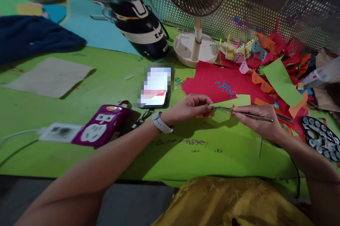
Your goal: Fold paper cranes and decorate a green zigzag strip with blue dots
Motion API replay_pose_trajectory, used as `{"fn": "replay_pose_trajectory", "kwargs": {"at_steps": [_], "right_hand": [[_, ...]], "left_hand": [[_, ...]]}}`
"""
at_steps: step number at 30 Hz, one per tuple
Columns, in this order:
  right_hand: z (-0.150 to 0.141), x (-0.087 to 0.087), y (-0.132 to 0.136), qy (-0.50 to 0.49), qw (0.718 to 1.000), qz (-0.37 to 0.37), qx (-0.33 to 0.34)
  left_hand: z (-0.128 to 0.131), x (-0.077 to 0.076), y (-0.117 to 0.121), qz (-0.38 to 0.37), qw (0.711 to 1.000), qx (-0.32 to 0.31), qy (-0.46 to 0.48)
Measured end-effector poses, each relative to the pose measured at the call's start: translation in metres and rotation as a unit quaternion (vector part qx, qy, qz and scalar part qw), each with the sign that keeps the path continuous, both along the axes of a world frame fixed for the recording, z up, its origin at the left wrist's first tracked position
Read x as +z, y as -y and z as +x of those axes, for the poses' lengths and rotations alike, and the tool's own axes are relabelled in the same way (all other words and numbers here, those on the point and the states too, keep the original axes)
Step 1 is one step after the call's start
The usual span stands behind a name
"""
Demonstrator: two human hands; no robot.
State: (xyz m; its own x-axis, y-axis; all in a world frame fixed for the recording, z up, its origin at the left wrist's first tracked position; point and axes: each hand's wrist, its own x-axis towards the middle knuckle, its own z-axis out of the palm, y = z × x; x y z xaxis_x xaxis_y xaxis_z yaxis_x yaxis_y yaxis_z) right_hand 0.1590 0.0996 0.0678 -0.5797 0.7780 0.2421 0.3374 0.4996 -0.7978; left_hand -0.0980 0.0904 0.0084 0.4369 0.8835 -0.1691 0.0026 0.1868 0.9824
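Note:
My left hand (195, 106), with a pale watch on its wrist, pinches the left edge of a small light-green paper piece (221, 115). In my right hand (259, 120) is a pair of metal tweezers (256, 116), held like a pen and pointing left. Their tips meet the green paper close to my left fingertips, where a tiny blue bit (216, 108) shows. Just beyond, many tiny blue pieces (225, 87) lie scattered on a red paper sheet (209, 74). Whether the tips grip the blue bit is too small to tell.
Cut, folded coloured papers (261, 47) heap at the back right, near a fan (196, 49). A lit phone (155, 86), a dark bottle (143, 29) and a purple power socket (102, 125) stand or lie leftward. A black palette-shaped tray (321, 137) sits at far right.

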Motion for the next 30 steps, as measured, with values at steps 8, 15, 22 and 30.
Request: {"fn": "replay_pose_trajectory", "kwargs": {"at_steps": [8, 15, 22, 30], "right_hand": [[0.0000, 0.0055, 0.0009, 0.001, 1.000, 0.015, 0.001], [0.0002, 0.0033, 0.0032, 0.011, 1.000, 0.008, 0.010], [-0.0005, 0.0031, 0.0021, 0.007, 1.000, 0.013, 0.010], [0.0001, 0.0028, 0.0020, 0.006, 1.000, 0.000, 0.012]], "left_hand": [[0.0001, -0.0008, 0.0000, 0.003, 1.000, -0.005, -0.002], [0.0003, 0.0002, 0.0007, -0.013, 1.000, 0.005, 0.008], [0.0006, -0.0002, 0.0016, -0.021, 1.000, 0.008, 0.012], [0.0011, 0.0002, 0.0014, -0.007, 1.000, -0.001, 0.011]]}}
